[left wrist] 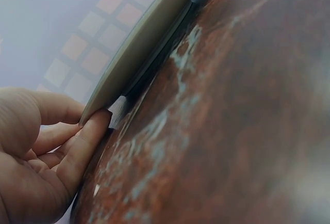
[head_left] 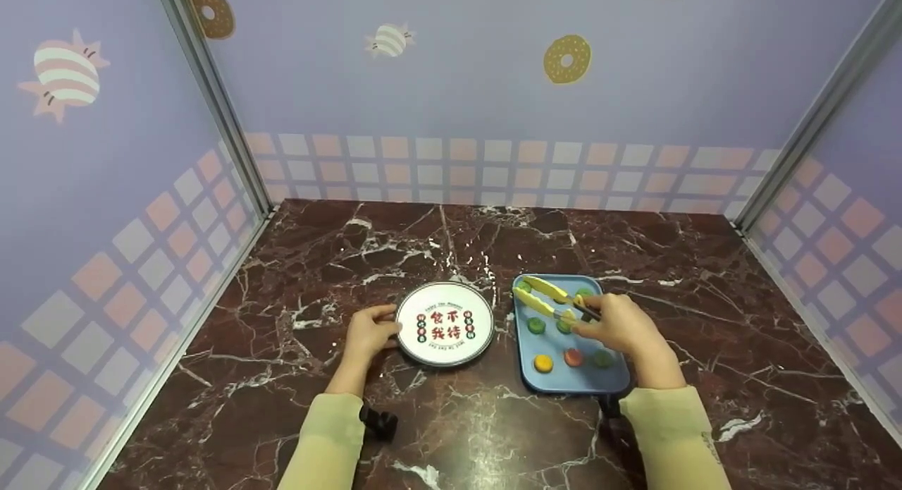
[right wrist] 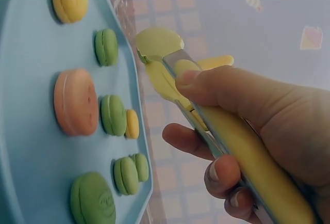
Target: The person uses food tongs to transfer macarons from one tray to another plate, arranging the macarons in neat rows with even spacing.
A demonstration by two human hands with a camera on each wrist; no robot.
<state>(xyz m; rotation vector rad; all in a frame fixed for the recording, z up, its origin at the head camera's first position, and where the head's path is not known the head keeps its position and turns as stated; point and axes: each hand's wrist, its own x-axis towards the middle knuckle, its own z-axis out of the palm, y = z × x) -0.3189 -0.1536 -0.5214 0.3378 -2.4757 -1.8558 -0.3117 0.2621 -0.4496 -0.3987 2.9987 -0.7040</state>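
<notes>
My left hand (head_left: 368, 335) pinches the left rim of a round white plate (head_left: 445, 363) printed with red characters. In the left wrist view, the thumb and fingers (left wrist: 95, 126) meet at the plate's edge (left wrist: 139, 48), low over the table. My right hand (head_left: 624, 324) grips yellow-tipped tongs (head_left: 546, 287) above a blue tray (head_left: 564, 384). The tong tips are spread apart near a green macaron (head_left: 524, 287) in the tray's far left corner. The right wrist view shows a sliver of green by one tip; whether the tongs hold it I cannot tell.
On the tray sit several macarons, among them a yellow one (head_left: 542, 364), a pink-red one (head_left: 573, 357) and a green one (head_left: 536, 326). The dark red marbled table (head_left: 451, 243) is bordered by lilac patterned walls (head_left: 458, 74) at the back and sides.
</notes>
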